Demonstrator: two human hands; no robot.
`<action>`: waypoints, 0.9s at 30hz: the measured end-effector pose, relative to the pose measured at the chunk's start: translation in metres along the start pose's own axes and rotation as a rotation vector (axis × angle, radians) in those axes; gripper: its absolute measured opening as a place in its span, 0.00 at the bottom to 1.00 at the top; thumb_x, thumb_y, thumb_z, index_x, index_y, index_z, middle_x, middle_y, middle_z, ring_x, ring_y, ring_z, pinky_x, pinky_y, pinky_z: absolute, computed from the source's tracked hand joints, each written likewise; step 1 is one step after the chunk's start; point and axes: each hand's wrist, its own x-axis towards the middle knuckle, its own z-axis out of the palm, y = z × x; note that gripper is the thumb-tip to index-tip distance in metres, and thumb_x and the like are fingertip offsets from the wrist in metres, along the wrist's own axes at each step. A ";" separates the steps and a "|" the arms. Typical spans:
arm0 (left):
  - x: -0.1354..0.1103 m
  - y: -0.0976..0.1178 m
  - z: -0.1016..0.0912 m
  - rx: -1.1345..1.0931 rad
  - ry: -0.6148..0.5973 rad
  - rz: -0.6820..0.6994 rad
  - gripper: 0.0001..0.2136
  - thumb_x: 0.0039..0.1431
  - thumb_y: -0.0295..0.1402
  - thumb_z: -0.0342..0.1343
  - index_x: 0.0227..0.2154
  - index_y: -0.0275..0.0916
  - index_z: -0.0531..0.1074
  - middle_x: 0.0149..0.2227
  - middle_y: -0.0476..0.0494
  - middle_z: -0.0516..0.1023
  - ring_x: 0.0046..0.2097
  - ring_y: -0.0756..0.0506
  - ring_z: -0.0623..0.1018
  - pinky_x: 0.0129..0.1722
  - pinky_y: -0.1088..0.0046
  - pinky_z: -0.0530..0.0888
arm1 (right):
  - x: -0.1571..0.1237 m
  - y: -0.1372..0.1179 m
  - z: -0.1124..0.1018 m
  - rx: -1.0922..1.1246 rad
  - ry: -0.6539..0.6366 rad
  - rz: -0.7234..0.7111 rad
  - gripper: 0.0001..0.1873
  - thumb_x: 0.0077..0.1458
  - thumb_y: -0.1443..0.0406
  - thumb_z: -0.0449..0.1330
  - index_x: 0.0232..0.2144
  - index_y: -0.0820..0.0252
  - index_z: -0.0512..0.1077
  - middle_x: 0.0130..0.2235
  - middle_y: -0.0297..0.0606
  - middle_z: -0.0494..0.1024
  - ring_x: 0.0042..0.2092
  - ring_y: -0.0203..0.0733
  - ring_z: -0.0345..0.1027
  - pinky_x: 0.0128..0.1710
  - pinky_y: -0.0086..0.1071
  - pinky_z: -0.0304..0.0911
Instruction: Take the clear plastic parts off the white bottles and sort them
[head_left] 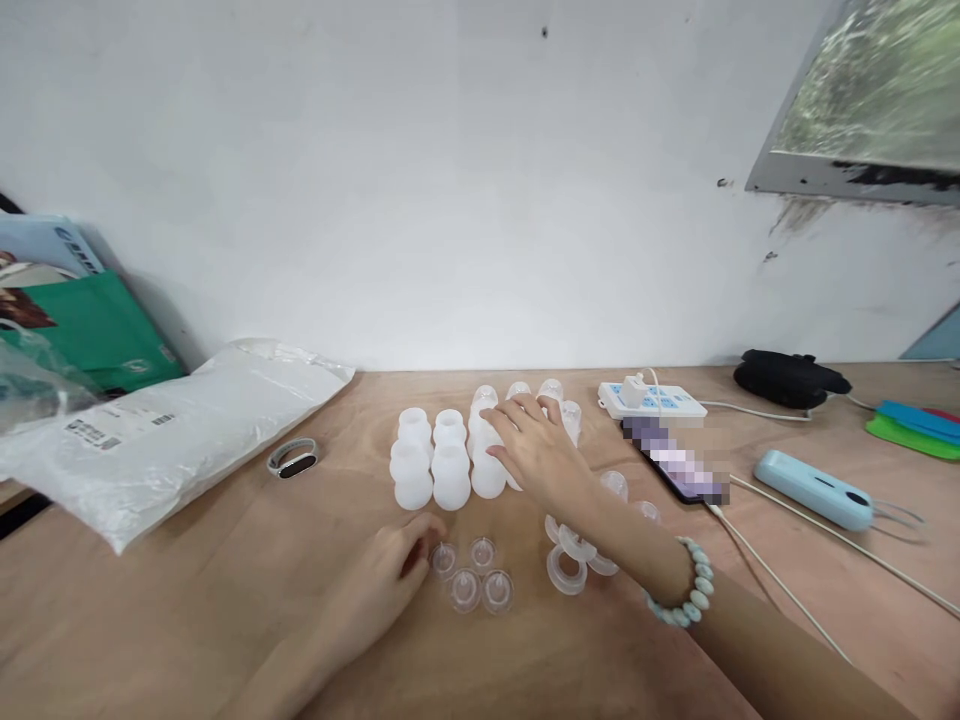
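Note:
Several white translucent silicone cups (431, 460) stand in rows at the middle of a wooden table (187, 600). My right hand (534, 445), with a pale bead bracelet at the wrist, lies over the right end of the rows with its fingers spread and touching the cups. My left hand (390, 575) rests on the table nearer me, fingers curled beside several small clear caps (472, 580). Clear ring-shaped pieces (568, 565) lie under my right forearm.
A white plastic bag (172, 430) and a smart band (292, 458) lie at the left. At the right are a white power strip (652, 400), a phone (675, 465) on a cable, a light blue device (814, 488) and a black object (787, 378). A white wall stands behind.

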 end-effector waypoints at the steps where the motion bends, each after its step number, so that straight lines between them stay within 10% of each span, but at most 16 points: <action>1: 0.000 0.000 0.001 -0.027 -0.005 0.025 0.13 0.57 0.24 0.41 0.35 0.40 0.71 0.28 0.50 0.73 0.32 0.44 0.73 0.34 0.71 0.66 | -0.003 0.001 -0.004 0.011 0.009 0.001 0.11 0.65 0.69 0.58 0.49 0.65 0.71 0.47 0.46 0.79 0.51 0.53 0.68 0.51 0.48 0.62; 12: 0.000 0.011 -0.005 -0.126 -0.134 0.122 0.14 0.52 0.22 0.42 0.30 0.40 0.74 0.31 0.49 0.76 0.32 0.47 0.73 0.34 0.73 0.68 | -0.070 0.014 -0.063 0.455 0.265 0.127 0.14 0.66 0.62 0.56 0.53 0.54 0.68 0.50 0.43 0.77 0.52 0.51 0.71 0.50 0.43 0.66; 20: 0.008 0.021 0.004 -0.200 -0.005 0.142 0.17 0.62 0.28 0.41 0.45 0.39 0.75 0.36 0.44 0.77 0.37 0.44 0.75 0.40 0.69 0.72 | -0.094 0.024 -0.046 0.717 0.224 0.289 0.13 0.63 0.61 0.59 0.51 0.49 0.69 0.46 0.36 0.77 0.44 0.43 0.73 0.41 0.35 0.70; 27: 0.014 0.021 0.012 -0.355 -0.095 0.200 0.16 0.60 0.25 0.41 0.34 0.38 0.76 0.36 0.43 0.75 0.38 0.45 0.75 0.39 0.72 0.72 | -0.098 0.027 -0.031 0.924 0.190 0.404 0.13 0.61 0.61 0.60 0.48 0.50 0.71 0.44 0.37 0.77 0.41 0.43 0.71 0.40 0.36 0.69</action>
